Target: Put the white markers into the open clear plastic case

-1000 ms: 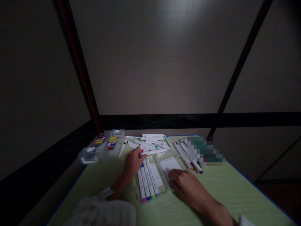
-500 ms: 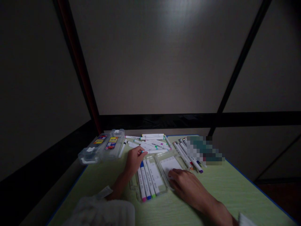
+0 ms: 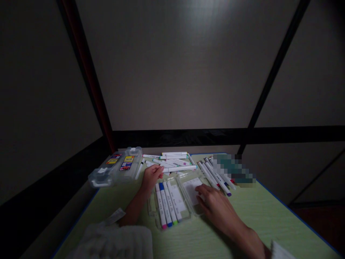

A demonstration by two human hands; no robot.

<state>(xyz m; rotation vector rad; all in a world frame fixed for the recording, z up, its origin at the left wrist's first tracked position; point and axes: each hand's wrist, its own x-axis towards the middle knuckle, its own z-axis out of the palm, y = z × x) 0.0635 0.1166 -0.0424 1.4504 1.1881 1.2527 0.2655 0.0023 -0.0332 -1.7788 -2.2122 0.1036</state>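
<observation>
My left hand pinches one end of a white marker and holds it level just above the table, over the far end of an open clear case. Three markers with pink, blue and green caps lie side by side in the case's left half. My right hand rests flat on the case's right half, fingers spread on the clear plastic.
A loose heap of white markers lies at the far side of the green table. Another row of markers lies at the right beside a blurred patch. A shut clear case with coloured labels sits at the far left corner.
My left hand has taken a white marker from the heap and lifted it off the table. My right hand has stayed on the case.
</observation>
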